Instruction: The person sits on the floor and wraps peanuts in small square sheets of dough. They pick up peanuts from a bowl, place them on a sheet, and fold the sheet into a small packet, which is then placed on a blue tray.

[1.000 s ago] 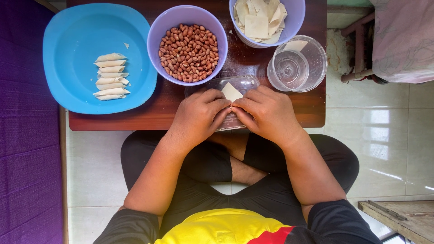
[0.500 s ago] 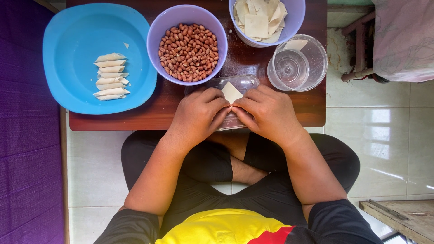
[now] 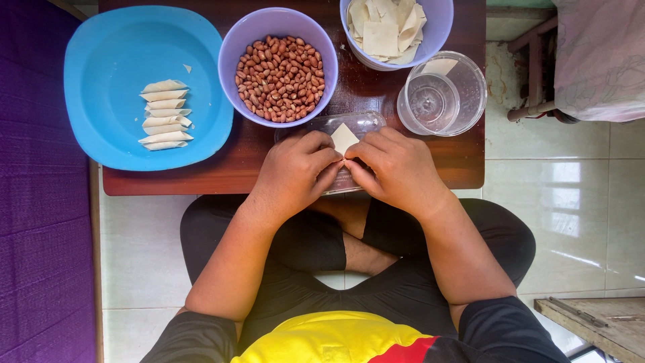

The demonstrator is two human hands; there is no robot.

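1. A pale dough wrapper (image 3: 344, 138) is being pinched between both hands over a clear plastic tray (image 3: 363, 124), which is lying on the near edge of a low wooden table (image 3: 463, 161).
2. The left hand (image 3: 295, 171) is being kept curled, its fingertips closed on the wrapper's left lower edge.
3. The right hand (image 3: 396, 168) is being kept curled likewise, its fingertips closed on the wrapper's right lower edge; the two sets of fingertips are touching below the wrapper's exposed corner.
4. A purple bowl of peanuts (image 3: 279, 77) is being kept just beyond the left hand, touching the tray's far side.
5. A second purple bowl (image 3: 440, 30), holding a stack of flat wrappers (image 3: 383, 30), is being kept at the far right of the table.
6. A clear plastic cup (image 3: 443, 94) with a little water is being kept just beside the right hand.
7. A blue plate (image 3: 107, 60) at the left is being used to hold a row of folded wrappers (image 3: 164, 114), well apart from the hands.
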